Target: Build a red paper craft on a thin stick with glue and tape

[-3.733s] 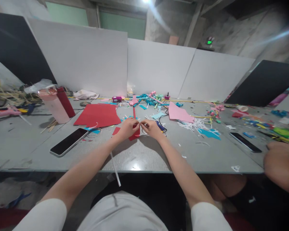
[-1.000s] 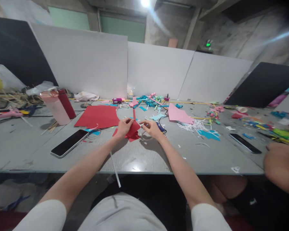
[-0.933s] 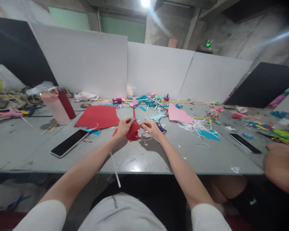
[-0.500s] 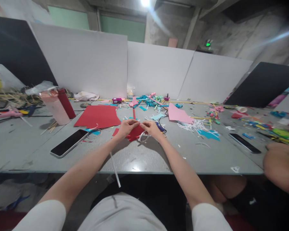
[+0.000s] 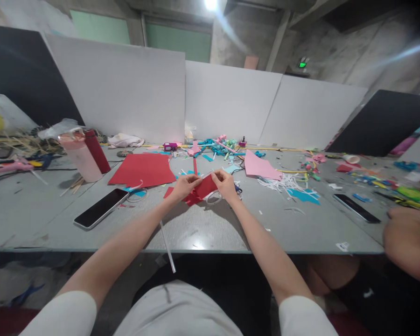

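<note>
Red paper, a small folded-looking piece (image 5: 207, 187), is at the centre of the frame, held between two bare hands. The left hand (image 5: 185, 187) pinches its left end between thumb and fingers, and the right hand (image 5: 226, 185) pinches its upper right corner; a pale strip shows along the top edge. Red paper scraps (image 5: 193, 199) lie just below the left fingers, and a pale ring (image 5: 214, 198), perhaps a tape roll, sits under the right hand. Left of centre are a large red sheet (image 5: 142, 170) and a black-screened smartphone (image 5: 101, 208); farther left, a pink bottle (image 5: 81, 161) stands touching or just beside a dark red flask (image 5: 98, 153). Right of centre, a pink sheet (image 5: 262, 168) lies near white paper strips (image 5: 283, 183) and a blue offcut (image 5: 304, 196). Near the lower centre, a clear rod (image 5: 168, 247) overhangs the table edge. A co-worker's arm (image 5: 406, 242) shows at far right.
</note>
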`<state>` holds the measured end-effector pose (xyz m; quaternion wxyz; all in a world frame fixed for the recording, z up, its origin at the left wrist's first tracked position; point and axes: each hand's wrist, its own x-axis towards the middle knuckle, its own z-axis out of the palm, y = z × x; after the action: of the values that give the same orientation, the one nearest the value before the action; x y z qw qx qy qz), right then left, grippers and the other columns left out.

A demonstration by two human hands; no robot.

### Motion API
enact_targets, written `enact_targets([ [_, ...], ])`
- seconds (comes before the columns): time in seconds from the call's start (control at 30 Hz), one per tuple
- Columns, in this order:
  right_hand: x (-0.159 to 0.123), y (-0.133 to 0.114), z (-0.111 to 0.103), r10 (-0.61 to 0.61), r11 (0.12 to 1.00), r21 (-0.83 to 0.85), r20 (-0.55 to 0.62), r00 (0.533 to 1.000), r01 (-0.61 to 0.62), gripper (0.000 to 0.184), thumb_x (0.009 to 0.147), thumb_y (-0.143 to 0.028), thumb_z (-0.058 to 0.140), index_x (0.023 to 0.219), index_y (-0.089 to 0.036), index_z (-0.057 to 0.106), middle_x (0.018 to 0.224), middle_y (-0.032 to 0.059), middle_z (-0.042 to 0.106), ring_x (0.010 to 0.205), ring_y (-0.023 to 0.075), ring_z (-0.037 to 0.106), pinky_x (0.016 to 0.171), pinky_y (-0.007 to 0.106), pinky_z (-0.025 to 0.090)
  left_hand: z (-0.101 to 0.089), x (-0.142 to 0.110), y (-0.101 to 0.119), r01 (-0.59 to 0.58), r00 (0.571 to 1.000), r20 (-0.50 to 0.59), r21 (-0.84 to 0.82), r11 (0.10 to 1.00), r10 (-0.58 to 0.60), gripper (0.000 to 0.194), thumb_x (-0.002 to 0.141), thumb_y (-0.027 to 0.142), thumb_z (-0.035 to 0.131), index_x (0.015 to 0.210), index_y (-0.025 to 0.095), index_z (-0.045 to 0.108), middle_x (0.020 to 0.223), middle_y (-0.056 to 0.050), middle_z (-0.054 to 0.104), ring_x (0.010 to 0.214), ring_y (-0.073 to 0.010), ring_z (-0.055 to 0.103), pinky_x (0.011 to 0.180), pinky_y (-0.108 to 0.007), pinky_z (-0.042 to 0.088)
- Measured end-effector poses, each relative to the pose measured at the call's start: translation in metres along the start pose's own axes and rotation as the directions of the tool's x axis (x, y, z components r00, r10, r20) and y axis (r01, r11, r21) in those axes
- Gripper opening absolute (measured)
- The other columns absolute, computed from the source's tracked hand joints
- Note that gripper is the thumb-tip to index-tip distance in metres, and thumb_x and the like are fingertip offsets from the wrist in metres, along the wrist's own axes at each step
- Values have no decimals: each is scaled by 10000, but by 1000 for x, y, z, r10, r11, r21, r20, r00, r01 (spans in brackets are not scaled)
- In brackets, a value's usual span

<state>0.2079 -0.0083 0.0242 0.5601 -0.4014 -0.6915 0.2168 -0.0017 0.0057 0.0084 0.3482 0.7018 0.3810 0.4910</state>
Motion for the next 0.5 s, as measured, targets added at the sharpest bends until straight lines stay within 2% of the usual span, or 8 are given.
enact_targets([
  [0.2, 0, -1, -2, -28, 994, -97, 133, 991, 41, 367, 931, -545, 610, 809, -202, 659, 689, 2, 612, 626, 157, 539, 556, 257, 416, -1, -2, 1, -25, 998, 52, 36, 999, 23, 376, 834, 564, 722, 824, 196, 795, 791, -61, 777, 708, -207, 680, 666, -303, 522],
  [0.3, -2, -3, -2, 22, 994, -114, 169, 985, -3, 419, 956, -586, 579, 786, -213, 666, 642, -2, 603, 509, 147, 521, 469, 264, 364, -1, -1, -1, -22, 999, 47, 40, 999, 20, 366, 844, 550, 717, 841, 195, 802, 804, -68, 781, 704, -207, 682, 659, -302, 515],
  [0.4, -3, -4, -2, 77, 994, -87, 154, 985, -64, 455, 966, -628, 552, 785, -223, 654, 606, -10, 584, 420, 138, 481, 412, 270, 312, -1, 1, -4, -5, 1000, 23, 31, 1000, 4, 381, 846, 557, 710, 849, 187, 799, 840, -85, 789, 710, -213, 690, 673, -313, 521],
  [0.5, -3, -4, -2, 79, 995, -76, 109, 991, -71, 477, 969, -649, 539, 760, -227, 620, 581, -6, 561, 450, 147, 483, 429, 271, 313, -2, 3, -5, 8, 1000, 7, 16, 1000, -9, 395, 840, 573, 710, 832, 187, 793, 842, -87, 791, 732, -214, 695, 704, -316, 531],
])
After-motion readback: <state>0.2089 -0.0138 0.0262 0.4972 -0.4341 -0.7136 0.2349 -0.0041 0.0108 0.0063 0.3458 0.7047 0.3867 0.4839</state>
